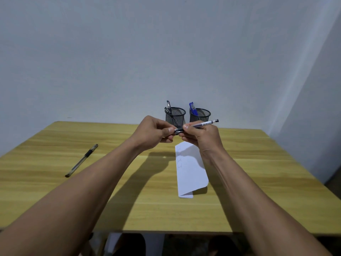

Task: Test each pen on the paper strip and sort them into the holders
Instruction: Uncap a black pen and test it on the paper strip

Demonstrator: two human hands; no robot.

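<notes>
Above the table, both hands hold one clear pen with black ends. My right hand grips its barrel, the rear end pointing up to the right. My left hand pinches the black cap end. Below them lies the white paper strip, folded at its near end, with a few faint scribbles near its left edge. Two black mesh holders stand at the back by the wall: the left holder has black pens in it, the right holder has blue pens. Another black pen lies on the table to the left.
The wooden table runs to a front edge near my body and meets a pale wall at the back. Dark floor and a pale stool leg show under the front edge.
</notes>
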